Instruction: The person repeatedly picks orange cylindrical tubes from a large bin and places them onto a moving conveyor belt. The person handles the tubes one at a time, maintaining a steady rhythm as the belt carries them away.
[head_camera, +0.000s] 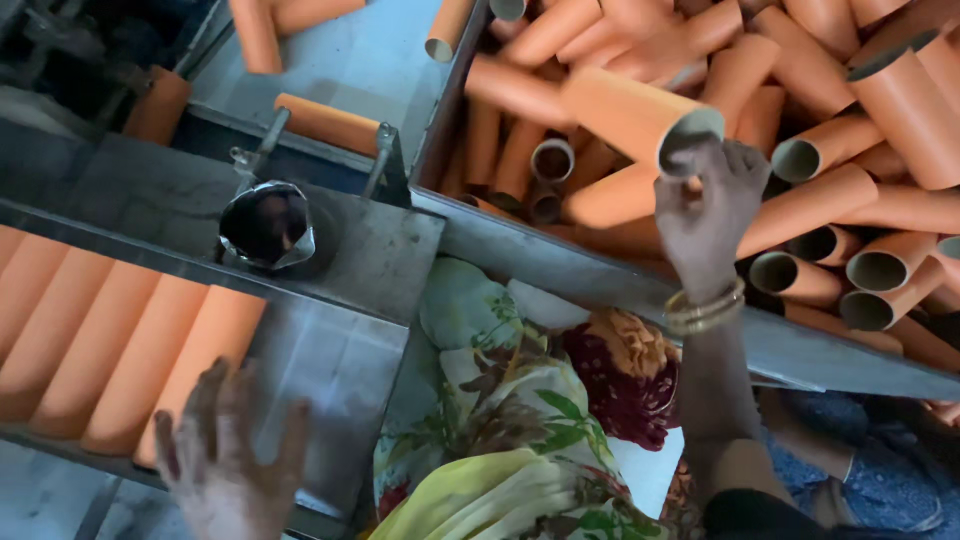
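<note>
My right hand (705, 210), with gold bangles on the wrist, reaches into a large metal bin (600, 272) heaped with orange cardboard tubes and grips the open end of one orange tube (630, 110), lifting it above the pile. My left hand (235, 460) hovers with spread fingers, blurred, over the lower edge of a metal tray (330, 370), next to a row of orange tubes (110, 350) lying side by side. It holds nothing.
A round metal cup-like fitting (268, 225) sits on the grey machine plate. One orange tube (330, 122) lies behind two metal brackets; more tubes lie at the top left. Floral patterned cloth (510, 420) covers my lap between tray and bin.
</note>
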